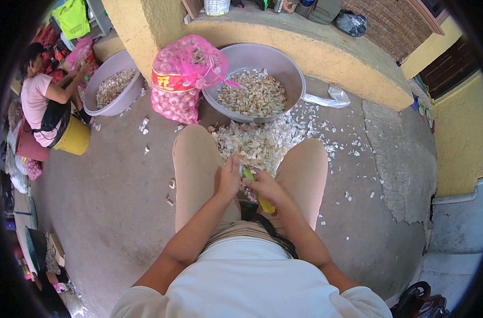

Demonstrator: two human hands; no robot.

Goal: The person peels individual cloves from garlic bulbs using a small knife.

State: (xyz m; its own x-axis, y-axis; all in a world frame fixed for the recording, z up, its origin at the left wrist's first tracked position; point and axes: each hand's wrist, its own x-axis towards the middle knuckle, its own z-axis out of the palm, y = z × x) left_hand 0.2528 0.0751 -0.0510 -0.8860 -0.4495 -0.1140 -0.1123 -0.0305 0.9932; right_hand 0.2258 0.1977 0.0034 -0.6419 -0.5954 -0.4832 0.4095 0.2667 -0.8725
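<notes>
My left hand (230, 174) is between my knees, its fingers closed together around something small and whitish, mostly hidden. Close beside it, my right hand (266, 186) is wrapped round a yellow-green handle (266, 205), which sticks out below and above the fist; no blade can be made out. Below both hands, a heap of garlic skins and pieces (254, 146) covers the floor between my legs. Just beyond stands a large grey-purple basin (300, 87) holding many garlic cloves (252, 94). Left of it, a pink mesh sack (173, 103) of garlic bulbs leans against its rim.
At the far left, a person in a pink top (39, 98) sits on a yellow bucket (73, 137) by another basin (109, 109) of garlic. A yellow pillar (140, 26) and raised ledge (305, 45) bound the far side. A white plastic bag (337, 98) lies by the ledge.
</notes>
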